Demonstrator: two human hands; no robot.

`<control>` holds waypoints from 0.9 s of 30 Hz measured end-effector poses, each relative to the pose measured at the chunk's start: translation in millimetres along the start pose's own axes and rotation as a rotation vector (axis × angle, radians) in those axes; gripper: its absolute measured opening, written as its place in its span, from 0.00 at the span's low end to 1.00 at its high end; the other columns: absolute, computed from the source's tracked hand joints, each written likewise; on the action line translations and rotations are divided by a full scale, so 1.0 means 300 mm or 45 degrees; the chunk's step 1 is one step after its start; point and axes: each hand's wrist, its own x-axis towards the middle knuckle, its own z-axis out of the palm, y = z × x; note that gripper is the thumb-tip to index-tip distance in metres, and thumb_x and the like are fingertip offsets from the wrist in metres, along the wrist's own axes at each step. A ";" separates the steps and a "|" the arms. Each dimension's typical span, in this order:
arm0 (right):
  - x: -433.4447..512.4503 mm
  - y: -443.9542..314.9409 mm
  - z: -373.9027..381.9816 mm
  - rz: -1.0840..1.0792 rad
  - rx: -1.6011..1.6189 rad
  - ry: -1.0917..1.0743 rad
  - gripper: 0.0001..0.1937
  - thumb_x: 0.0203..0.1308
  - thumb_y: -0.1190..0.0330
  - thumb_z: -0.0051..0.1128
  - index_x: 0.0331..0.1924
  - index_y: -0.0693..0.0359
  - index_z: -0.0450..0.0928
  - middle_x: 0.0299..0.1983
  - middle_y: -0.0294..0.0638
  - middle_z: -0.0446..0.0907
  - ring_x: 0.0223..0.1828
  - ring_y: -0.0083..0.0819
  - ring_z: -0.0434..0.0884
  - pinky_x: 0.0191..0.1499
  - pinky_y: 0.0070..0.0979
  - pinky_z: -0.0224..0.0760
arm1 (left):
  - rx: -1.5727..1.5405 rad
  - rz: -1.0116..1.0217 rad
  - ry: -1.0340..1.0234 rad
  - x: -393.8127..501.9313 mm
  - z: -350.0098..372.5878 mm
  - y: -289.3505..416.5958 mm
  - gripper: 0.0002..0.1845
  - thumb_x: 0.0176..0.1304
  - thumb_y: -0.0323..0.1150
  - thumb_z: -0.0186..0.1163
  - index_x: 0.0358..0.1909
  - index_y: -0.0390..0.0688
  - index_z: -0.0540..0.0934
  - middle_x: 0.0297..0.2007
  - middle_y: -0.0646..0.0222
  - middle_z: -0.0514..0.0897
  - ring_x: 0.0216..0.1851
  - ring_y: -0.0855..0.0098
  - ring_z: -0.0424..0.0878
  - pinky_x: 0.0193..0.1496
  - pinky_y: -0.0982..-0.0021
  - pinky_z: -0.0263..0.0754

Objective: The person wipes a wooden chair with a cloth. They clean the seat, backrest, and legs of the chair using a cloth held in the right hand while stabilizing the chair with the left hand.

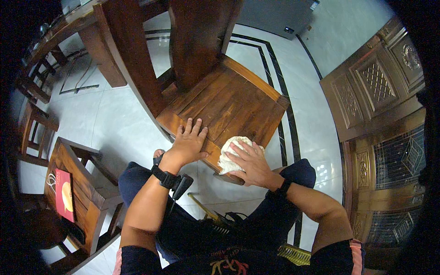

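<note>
Before me stands a dark brown wooden chair with a slatted seat (220, 99) and a tall backrest (199, 37) on its far left side. My left hand (189, 142) lies flat on the seat's near left edge, fingers spread, holding nothing. Under my right hand (251, 161) is a crumpled cream cloth (233, 147), pressed against the near right corner of the seat. The palm and fingers cover part of the cloth. Pale scuff marks show on the seat boards.
At lower left, a second wooden chair (91, 185) carries a red paper bag (64, 194) with white handles. A wooden table (65, 31) stands at upper left. Ornate bronze-coloured doors (371, 82) line the right side. The light tiled floor (117, 117) has black border strips.
</note>
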 end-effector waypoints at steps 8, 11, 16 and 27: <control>0.176 0.309 -0.048 0.326 -0.069 0.082 0.32 0.69 0.44 0.54 0.72 0.46 0.69 0.76 0.39 0.64 0.77 0.50 0.59 0.74 0.63 0.49 | -0.020 -0.008 -0.028 -0.006 -0.022 0.001 0.51 0.54 0.52 0.73 0.76 0.42 0.63 0.80 0.50 0.52 0.81 0.44 0.45 0.79 0.43 0.48; 0.223 0.461 -0.014 0.435 -0.266 0.202 0.32 0.68 0.42 0.53 0.71 0.48 0.71 0.74 0.39 0.67 0.77 0.55 0.59 0.74 0.67 0.45 | -0.020 0.001 -0.020 -0.008 -0.026 0.006 0.50 0.55 0.52 0.73 0.76 0.42 0.63 0.80 0.50 0.52 0.81 0.44 0.45 0.78 0.42 0.48; 0.298 0.691 0.028 0.710 -0.406 0.318 0.33 0.70 0.39 0.47 0.71 0.51 0.71 0.73 0.40 0.70 0.77 0.53 0.58 0.72 0.66 0.48 | -0.032 0.057 0.047 -0.020 -0.027 0.000 0.50 0.57 0.52 0.72 0.76 0.40 0.62 0.79 0.50 0.53 0.80 0.46 0.47 0.78 0.42 0.49; 0.256 0.799 0.109 1.469 -0.169 0.516 0.35 0.72 0.41 0.46 0.69 0.61 0.69 0.67 0.61 0.71 0.63 0.59 0.76 0.60 0.56 0.71 | -0.012 0.082 0.048 -0.003 -0.019 -0.038 0.51 0.51 0.51 0.75 0.76 0.46 0.64 0.79 0.54 0.56 0.79 0.46 0.51 0.76 0.44 0.53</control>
